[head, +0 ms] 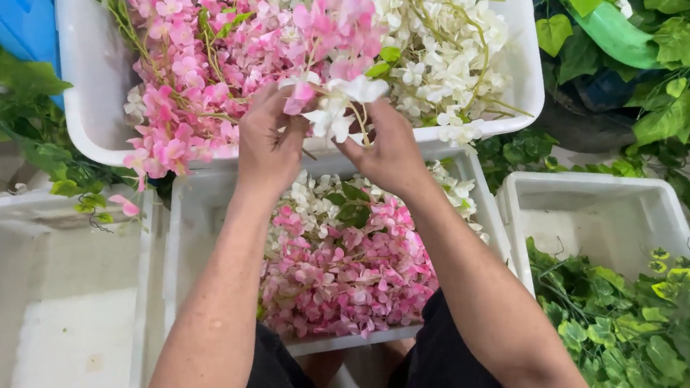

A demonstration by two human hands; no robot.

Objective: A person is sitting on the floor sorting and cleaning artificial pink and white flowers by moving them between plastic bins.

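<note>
White plastic tubs crowd the whole view, set edge to edge with green foliage spilling in at both sides. At the top sits a large white tub heaped with artificial blossom — pink sprays on its left half, white sprays on its right, thin yellow-green stems threading through them. Just below it, between the person's forearms, a middle tub holds a lower pile of pink and white flowers with a few dark green leaves near the top. To the left an empty-looking white tub shows its bare floor; to the right another tub carries leafy green sprigs in its near corner.

Both hands meet over the near rim of the large tub. The left hand is closed, fingers curled around the base of a flower cluster, its back turned to the camera. The right hand is closed too, pinching the same cluster from the other side, so the two hands sit close together with the blossoms rising between them.

That cluster is small and mixed — white petals in front, some pale pink ones at its left edge, and a thin greenish stem running down toward the right fingers. It stands just above the tub's front wall, touching the heaped flowers behind it. Exactly where the fingertips grip is hidden by the petals.
</note>
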